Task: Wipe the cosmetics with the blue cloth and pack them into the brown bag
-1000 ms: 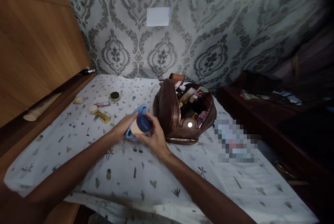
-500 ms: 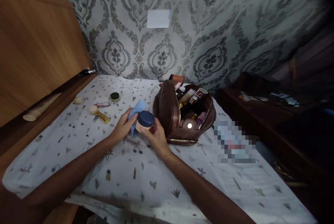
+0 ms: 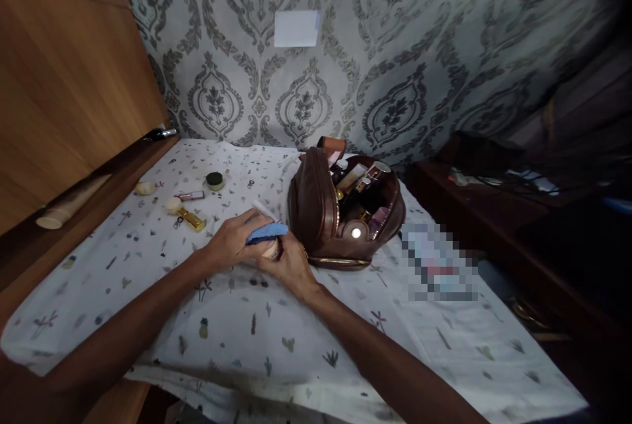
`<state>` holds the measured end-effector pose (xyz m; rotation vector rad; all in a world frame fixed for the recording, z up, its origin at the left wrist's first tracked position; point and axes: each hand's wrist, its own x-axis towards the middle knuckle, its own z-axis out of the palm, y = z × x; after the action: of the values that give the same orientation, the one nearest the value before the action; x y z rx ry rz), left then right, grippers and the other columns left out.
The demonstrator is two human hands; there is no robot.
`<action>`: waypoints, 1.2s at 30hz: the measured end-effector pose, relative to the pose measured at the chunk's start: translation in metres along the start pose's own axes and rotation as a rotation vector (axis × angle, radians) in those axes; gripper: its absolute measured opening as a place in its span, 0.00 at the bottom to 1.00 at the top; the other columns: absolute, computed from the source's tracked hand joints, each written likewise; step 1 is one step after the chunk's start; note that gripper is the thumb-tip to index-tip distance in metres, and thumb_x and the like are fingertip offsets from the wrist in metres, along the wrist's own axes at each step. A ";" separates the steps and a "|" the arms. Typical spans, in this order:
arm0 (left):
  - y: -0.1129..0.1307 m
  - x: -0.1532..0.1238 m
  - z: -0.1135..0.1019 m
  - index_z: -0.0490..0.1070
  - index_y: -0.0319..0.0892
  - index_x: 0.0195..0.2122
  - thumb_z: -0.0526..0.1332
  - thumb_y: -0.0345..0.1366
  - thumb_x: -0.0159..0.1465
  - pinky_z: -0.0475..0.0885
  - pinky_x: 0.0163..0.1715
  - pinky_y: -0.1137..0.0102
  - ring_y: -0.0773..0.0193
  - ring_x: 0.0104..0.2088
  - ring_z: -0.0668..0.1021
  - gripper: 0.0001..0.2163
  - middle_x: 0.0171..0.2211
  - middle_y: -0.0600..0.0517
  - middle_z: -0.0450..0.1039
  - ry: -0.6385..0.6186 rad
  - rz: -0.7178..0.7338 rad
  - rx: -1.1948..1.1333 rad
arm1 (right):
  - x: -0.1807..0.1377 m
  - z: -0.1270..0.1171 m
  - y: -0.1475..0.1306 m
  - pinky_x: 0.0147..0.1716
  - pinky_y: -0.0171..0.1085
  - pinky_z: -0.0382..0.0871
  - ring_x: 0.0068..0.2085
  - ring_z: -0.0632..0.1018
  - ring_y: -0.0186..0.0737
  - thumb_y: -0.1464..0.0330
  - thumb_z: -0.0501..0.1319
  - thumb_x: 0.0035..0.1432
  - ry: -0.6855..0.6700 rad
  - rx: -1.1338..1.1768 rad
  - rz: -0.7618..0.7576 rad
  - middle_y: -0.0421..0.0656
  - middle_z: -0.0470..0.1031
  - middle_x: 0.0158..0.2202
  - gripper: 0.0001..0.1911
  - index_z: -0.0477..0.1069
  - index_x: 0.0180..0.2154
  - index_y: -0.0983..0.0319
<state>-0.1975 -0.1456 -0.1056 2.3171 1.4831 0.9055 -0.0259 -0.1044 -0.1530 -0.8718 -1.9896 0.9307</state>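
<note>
My left hand (image 3: 236, 238) is closed on a blue cloth (image 3: 266, 232), which lies over the dark blue lid of a small jar (image 3: 271, 250). Around the jar's pale lower part wrap the fingers of my right hand (image 3: 292, 265). Most of the jar is hidden by the cloth and fingers. A slim pale item (image 3: 264, 208) shows just behind my left hand; I cannot make out what it is. Right of my hands stands an open brown toiletry bag (image 3: 316, 213), filled with several cosmetics.
On the patterned tablecloth (image 3: 237, 345) at the left lie a dark-lidded round jar (image 3: 214, 180), a gold tube (image 3: 190, 219), a pinkish tube (image 3: 191, 195) and a cream-coloured item (image 3: 145, 188). A wooden cabinet (image 3: 79, 62) borders the left side. A pixelated object (image 3: 439, 263) lies right of the bag.
My left hand has brought the blue cloth from the jar's side over the top of its lid. The jar now sits lower between my hands, more covered.
</note>
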 end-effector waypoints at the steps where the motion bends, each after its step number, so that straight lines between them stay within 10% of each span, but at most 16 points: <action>1: 0.001 0.000 0.002 0.71 0.43 0.54 0.54 0.48 0.70 0.71 0.43 0.66 0.57 0.41 0.77 0.19 0.43 0.47 0.71 0.003 -0.015 0.027 | -0.001 0.000 0.000 0.45 0.47 0.74 0.43 0.78 0.48 0.61 0.68 0.47 0.006 -0.020 -0.002 0.47 0.76 0.44 0.25 0.71 0.47 0.61; 10: 0.012 0.003 0.009 0.71 0.44 0.45 0.54 0.48 0.70 0.69 0.42 0.66 0.58 0.40 0.76 0.14 0.38 0.50 0.71 0.069 -0.184 0.010 | -0.004 0.002 -0.002 0.43 0.47 0.73 0.42 0.77 0.48 0.58 0.68 0.49 0.039 -0.120 0.027 0.46 0.75 0.42 0.24 0.68 0.46 0.61; 29: 0.008 0.005 -0.008 0.75 0.40 0.41 0.55 0.43 0.70 0.69 0.39 0.69 0.60 0.37 0.76 0.13 0.35 0.49 0.75 0.068 0.054 -0.192 | -0.001 -0.007 -0.015 0.37 0.40 0.75 0.38 0.79 0.43 0.57 0.72 0.47 -0.212 0.411 0.137 0.41 0.79 0.37 0.22 0.75 0.42 0.60; 36: 0.024 0.005 -0.011 0.76 0.40 0.40 0.49 0.41 0.73 0.70 0.44 0.67 0.60 0.40 0.75 0.17 0.38 0.47 0.74 0.259 0.087 -0.199 | -0.003 -0.021 -0.038 0.37 0.38 0.75 0.38 0.78 0.41 0.57 0.70 0.50 -0.249 0.368 0.108 0.41 0.78 0.38 0.22 0.72 0.43 0.61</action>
<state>-0.1850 -0.1537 -0.0831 2.1983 1.3193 1.3557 -0.0167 -0.1195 -0.1132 -0.6841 -1.8979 1.4737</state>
